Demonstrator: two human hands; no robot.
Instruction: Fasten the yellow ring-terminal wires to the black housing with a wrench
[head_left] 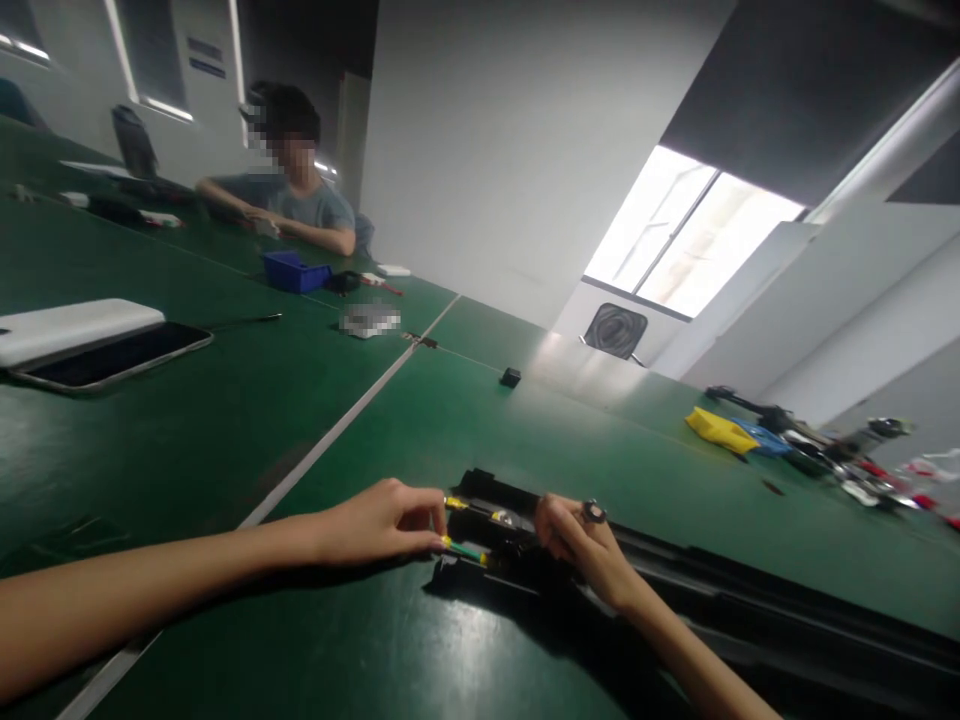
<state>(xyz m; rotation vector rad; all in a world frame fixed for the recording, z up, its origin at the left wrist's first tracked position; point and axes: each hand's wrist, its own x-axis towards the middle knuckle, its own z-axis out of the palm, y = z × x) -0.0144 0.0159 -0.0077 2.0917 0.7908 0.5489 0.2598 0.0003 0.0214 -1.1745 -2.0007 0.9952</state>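
A long black rail-like assembly (pixel 675 570) lies on the green table and runs off to the right. At its near-left end sit a thin green piece with yellow ends (pixel 466 551) and another yellow-ended part (pixel 455 503). My left hand (pixel 394 522) is closed in a pinch, thumb and forefinger on the yellow tip of the green piece. Over the assembly, my right hand (pixel 581 545) is curled shut around a slim tool with a dark round end (pixel 594 511). Its lower part is hidden by the hand, so its kind is unclear.
A small black block (pixel 511 378) stands beyond the assembly. Left are a phone (pixel 120 355) and a white case (pixel 82 325). A blue bin (pixel 295 272) sits near a seated person (pixel 307 205). Yellow bag (pixel 720 430) and mixed parts (pixel 855 465) lie at right.
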